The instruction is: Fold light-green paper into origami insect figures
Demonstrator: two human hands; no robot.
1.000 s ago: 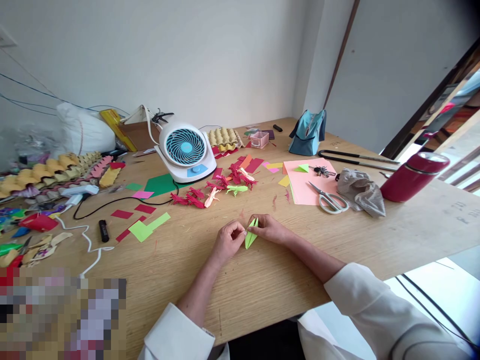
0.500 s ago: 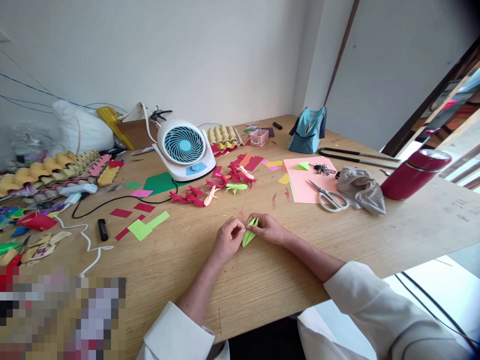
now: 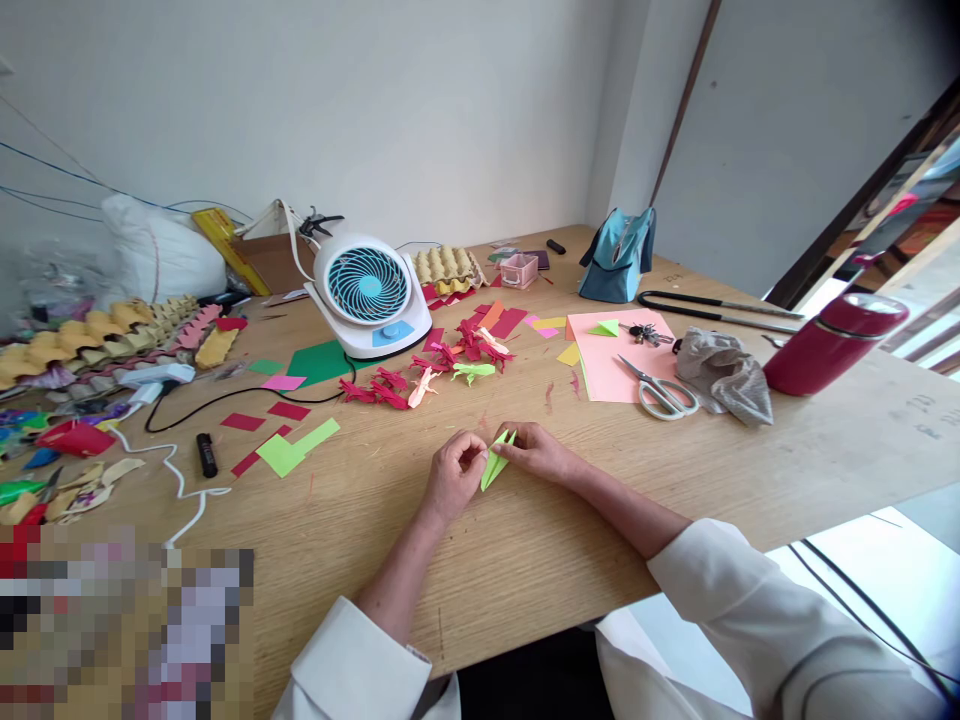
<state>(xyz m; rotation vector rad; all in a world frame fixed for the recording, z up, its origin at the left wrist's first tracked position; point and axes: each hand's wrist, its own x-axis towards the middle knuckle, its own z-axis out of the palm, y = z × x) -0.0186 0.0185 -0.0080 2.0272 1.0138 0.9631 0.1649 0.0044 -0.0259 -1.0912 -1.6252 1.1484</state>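
Note:
A narrow, pointed piece of folded light-green paper (image 3: 493, 471) is between my two hands, just above the wooden table (image 3: 555, 560). My right hand (image 3: 536, 453) grips its right side, with the thumb on the near face and the fingers behind. My left hand (image 3: 454, 468) is closed in a pinch at the paper's left edge; its fingertips partly hide what they grip. Beyond my hands lie several small folded paper figures: red ones (image 3: 390, 390), a light-green one (image 3: 473, 372) and a peach one (image 3: 422, 388).
Light-green paper (image 3: 281, 456) and a black marker (image 3: 206, 455) lie left. A white fan (image 3: 367, 285) stands behind the figures. On the right are pink sheets (image 3: 600, 365), scissors (image 3: 664, 395), keys (image 3: 646, 334), a grey plastic bag (image 3: 724, 375), a red flask (image 3: 832, 345) and a blue bag (image 3: 616, 260).
The folded paper and my left fingers have shifted very slightly to the left. Both hands keep nearly the same grip, and the view has tilted a little.

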